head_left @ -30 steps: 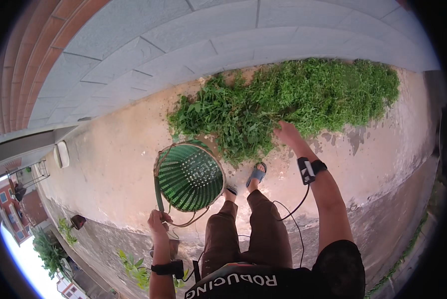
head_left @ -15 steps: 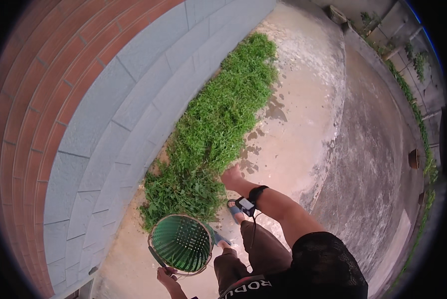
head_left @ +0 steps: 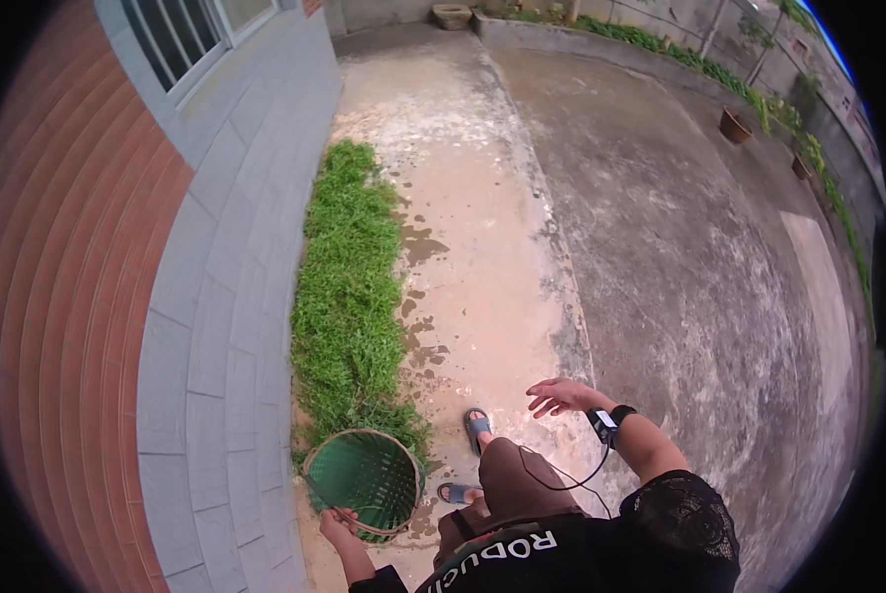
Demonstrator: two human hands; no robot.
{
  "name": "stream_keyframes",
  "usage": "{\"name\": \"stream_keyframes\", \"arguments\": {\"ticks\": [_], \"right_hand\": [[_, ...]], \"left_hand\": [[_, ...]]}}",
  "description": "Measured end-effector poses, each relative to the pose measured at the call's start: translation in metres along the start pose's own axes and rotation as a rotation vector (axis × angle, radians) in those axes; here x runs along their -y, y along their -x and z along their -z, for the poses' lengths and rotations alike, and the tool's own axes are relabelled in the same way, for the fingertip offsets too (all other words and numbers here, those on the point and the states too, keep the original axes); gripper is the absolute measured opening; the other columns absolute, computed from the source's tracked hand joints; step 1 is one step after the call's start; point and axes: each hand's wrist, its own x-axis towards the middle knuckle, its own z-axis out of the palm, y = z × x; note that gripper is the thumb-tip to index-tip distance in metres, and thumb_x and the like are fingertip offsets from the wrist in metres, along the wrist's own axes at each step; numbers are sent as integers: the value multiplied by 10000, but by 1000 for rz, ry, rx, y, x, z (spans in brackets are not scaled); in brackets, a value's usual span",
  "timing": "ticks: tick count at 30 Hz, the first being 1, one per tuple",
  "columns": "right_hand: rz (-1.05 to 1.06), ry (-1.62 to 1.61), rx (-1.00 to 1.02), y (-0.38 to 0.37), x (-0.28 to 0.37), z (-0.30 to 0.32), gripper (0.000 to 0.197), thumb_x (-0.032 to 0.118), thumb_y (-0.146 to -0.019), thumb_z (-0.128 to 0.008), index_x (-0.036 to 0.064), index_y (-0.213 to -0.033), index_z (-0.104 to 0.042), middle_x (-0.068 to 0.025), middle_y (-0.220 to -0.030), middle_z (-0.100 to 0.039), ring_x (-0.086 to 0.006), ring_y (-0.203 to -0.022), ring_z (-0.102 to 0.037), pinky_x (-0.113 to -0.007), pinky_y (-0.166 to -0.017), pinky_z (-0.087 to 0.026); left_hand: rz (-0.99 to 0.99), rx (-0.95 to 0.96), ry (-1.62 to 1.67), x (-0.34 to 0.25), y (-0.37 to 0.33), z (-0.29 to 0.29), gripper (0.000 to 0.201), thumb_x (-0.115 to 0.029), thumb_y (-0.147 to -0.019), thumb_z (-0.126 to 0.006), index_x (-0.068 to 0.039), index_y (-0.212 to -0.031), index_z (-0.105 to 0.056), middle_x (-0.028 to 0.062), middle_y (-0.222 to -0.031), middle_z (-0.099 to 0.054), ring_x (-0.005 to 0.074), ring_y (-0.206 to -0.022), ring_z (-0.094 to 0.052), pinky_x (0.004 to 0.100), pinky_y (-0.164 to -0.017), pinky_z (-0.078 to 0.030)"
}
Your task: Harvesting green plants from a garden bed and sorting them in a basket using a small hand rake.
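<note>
While the left grip (head_left: 339, 524) holds it, the green basket (head_left: 364, 479) hangs just above.

Stained concrete yard floor (head_left: 581, 227), a strip of cut green grass (head_left: 349, 287) ahead of the left hand (head_left: 336, 529).

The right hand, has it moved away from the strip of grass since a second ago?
Yes. The right hand was down in the grass strip before; now it hangs empty over bare concrete, off to the right of the grass.
</note>
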Motion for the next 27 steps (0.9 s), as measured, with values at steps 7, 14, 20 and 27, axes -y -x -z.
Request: {"name": "stream_keyframes", "arguments": {"ticks": [7,14,20,27], "right_hand": [[229,309,-742,60,-152,142,209,156,-724,-588,32,-877,-657,-107,-740,-664,-266,-756,-653,-402,-703,-513],[-12,218,-900,125,-274,253,156,70,-715,-591,72,-837,-689,-116,-775,-669,-234,-702,-664,-334,-654,-530],[165,-578,-945,225,-265,354,232,-72,-763,-479,-30,-914,-650,-107,-770,-648,-165,-684,-654,-274,-593,-528],[882,-925,-774,368,-149,441,270,19,-825,-551,-11,-1093,-565,-123,-955,-641,-179,-800,-651,-238,-600,-507]], "left_hand": [[-61,159,-326,-22,21,-112,272,-307,-922,-379,-100,-752,-423,110,-627,-554,212,-468,-556,256,-300,-279],[-91,256,-570,14,61,-290,293,-311,-950,-336,-99,-769,-425,111,-636,-554,213,-464,-545,276,-309,-306],[-162,363,-782,70,102,-486,264,-285,-942,-342,-91,-780,-422,114,-638,-552,217,-458,-538,274,-313,-298],[-83,475,-923,159,148,-671,233,-280,-916,-335,-120,-766,-416,87,-656,-546,194,-483,-535,272,-335,-322]]}}
